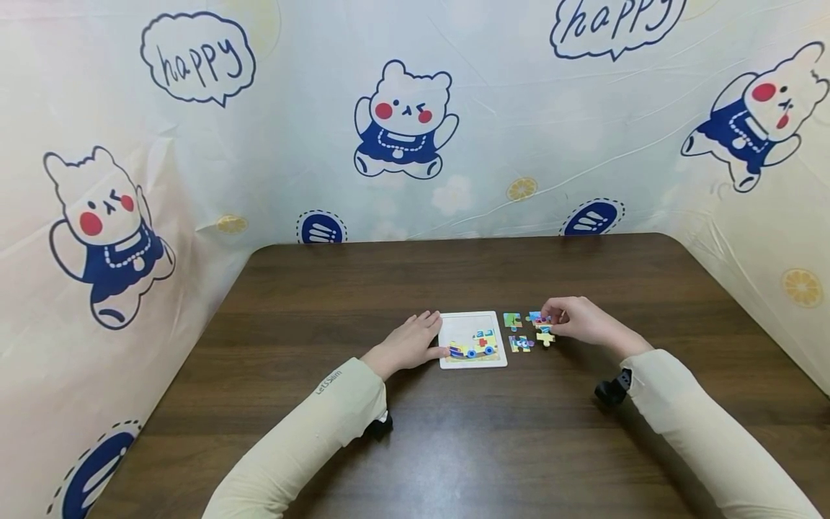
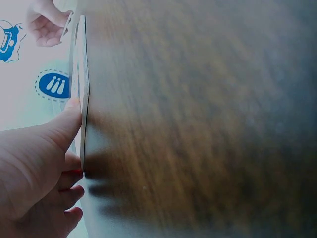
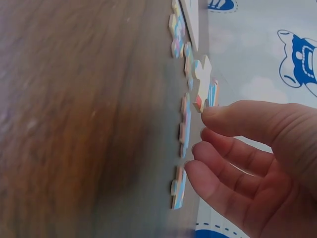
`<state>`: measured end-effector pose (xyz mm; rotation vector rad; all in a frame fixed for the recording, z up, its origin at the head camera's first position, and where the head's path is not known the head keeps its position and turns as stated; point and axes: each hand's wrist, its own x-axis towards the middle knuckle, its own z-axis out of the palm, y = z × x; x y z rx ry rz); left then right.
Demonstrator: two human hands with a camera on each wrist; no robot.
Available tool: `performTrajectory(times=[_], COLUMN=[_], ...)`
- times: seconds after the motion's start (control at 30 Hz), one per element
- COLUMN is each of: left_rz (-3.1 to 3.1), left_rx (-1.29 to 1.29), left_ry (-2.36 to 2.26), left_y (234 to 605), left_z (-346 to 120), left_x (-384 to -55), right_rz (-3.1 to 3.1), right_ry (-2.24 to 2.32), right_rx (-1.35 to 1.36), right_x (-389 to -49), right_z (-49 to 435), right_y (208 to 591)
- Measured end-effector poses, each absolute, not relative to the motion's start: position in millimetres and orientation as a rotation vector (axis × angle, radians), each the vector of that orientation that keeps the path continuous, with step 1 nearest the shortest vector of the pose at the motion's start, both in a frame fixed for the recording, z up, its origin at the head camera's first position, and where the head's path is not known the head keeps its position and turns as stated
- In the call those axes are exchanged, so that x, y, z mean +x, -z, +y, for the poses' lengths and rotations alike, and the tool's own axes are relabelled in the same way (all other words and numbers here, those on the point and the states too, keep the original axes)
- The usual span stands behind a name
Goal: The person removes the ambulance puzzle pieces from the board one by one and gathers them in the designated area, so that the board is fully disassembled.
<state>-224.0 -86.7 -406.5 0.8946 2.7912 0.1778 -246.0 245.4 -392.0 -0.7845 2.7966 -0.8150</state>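
Note:
A white-bordered puzzle tray [image 1: 473, 363] lies flat on the table, its lower part filled with a picture of a vehicle with blue wheels. My left hand [image 1: 410, 343] rests at the tray's left side, fingers extended along the edge and thumb on the front left corner. In the left wrist view, the thumb [image 2: 69, 121] presses the tray's edge. To the right of the tray, my right hand [image 1: 582, 321] pinches a puzzle piece [image 3: 202, 82] between thumb and fingers, tilted up above the other pieces. Its picture side is mostly hidden.
Loose pieces lie right of the tray: a green puzzle piece [image 1: 512, 320], a blue puzzle piece [image 1: 520, 344], a yellow puzzle piece [image 1: 545, 337] and others partly under the right hand. The brown wooden table [image 1: 454, 440] meets a patterned curtain [image 1: 493, 130] at the back and sides.

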Motion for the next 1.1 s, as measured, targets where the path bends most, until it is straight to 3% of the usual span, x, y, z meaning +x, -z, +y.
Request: performTrajectory(times=[1.1], left_rz=[2.799], left_rx=[0.880], left_ry=[-0.157], left_y=[409.9], left_z=[-86.8], left_x=[-225.9], right_rz=[2.716], right_ry=[0.710], right_rx=[-0.769], right_x=[-245.0], right_z=[246.7], right_y=[397.3])
